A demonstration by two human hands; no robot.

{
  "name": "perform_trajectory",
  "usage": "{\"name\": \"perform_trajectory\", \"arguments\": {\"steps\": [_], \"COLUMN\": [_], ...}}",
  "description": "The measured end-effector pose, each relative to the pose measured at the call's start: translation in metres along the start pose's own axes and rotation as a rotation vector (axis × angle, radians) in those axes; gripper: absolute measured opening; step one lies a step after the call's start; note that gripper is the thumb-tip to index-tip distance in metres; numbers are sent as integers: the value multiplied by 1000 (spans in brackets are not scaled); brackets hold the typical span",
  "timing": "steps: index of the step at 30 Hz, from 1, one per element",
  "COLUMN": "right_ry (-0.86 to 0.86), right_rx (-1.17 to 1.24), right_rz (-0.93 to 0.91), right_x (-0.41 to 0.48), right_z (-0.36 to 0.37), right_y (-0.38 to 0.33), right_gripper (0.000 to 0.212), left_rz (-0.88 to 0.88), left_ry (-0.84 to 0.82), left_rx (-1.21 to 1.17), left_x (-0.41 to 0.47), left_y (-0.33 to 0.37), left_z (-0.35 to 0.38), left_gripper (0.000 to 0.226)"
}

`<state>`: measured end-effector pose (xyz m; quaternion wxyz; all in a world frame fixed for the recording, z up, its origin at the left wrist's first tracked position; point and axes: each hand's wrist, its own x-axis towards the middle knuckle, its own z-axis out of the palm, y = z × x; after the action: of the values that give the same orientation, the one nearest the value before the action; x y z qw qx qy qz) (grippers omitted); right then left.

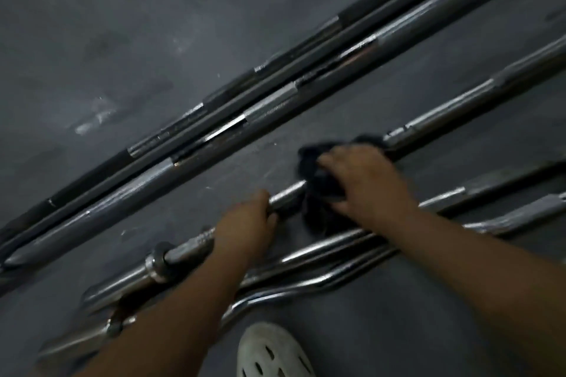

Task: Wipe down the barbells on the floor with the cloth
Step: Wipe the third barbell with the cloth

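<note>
floor [122,24]: dark grey, blotchy, pale whitish scuffs here and there
long barbells [269,95]: matte dark grey to black, banded with bright silver patches
middle bar [444,110]: shiny chrome, white glints
curl bars [306,281]: same mirror-ish chrome
cloth [321,184]: plain black-ish
shoe [269,352]: white, dotted with dark oval holes

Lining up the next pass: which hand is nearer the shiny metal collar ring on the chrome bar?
Left: the left hand grips the bar beside the collar ring; right hand holds the dark cloth farther along.
</note>
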<state>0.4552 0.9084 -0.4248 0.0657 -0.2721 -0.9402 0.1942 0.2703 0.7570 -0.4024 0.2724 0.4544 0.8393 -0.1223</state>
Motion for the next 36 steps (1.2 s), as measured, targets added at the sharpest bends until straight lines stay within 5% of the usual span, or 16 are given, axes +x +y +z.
{"name": "perform_trajectory", "arguments": {"steps": [3, 8, 10, 12, 14, 19, 21, 23, 25, 30, 32, 36], "right_ry": [96, -171, -156, -9, 89, -119, -101, 34, 91, -108, -88, 20], "right_rx": [-79, 61, 22, -42, -96, 30, -6, -64, -111, -22, -25, -99], "right_rz": [210, -153, -150, 53, 206, -158, -165, 82, 259, -71, -117, 210], "right_x": [-6, 24, 20, 1, -5, 23, 16, -3, -10, 11, 11, -10], "right_z": [12, 15, 2, -2, 8, 17, 2, -5, 5, 20, 7, 2], "right_y": [-24, -70, -25, 5, -12, -61, -17, 15, -2, -83, -45, -6], "right_gripper": [69, 68, 70, 74, 66, 71, 76, 82, 79, 80, 81, 81], "left_rz": [-69, -21, -25, -59, -80, -28, -13, -39, -87, -18, -4, -57], "left_ry": [142, -324, -169, 107, 160, -327, -148, 84, 139, -320, -243, 127], "left_rx": [19, -385, -157, -32, 13, -262, -71, 24, 27, -225, -102, 40], "left_x": [0, 29, 18, 0, -1, 29, 21, 2, 2, 30, 26, -2], "left_y": [8, -13, -7, 2, 8, -7, -3, 5, 8, 0, -2, 3], "left_z": [12, -24, -14, 7, 9, -31, -23, -1, 6, -30, -26, 6], "left_gripper": [30, 30, 27, 26, 28, 31, 29, 27, 28, 31, 28, 29]}}
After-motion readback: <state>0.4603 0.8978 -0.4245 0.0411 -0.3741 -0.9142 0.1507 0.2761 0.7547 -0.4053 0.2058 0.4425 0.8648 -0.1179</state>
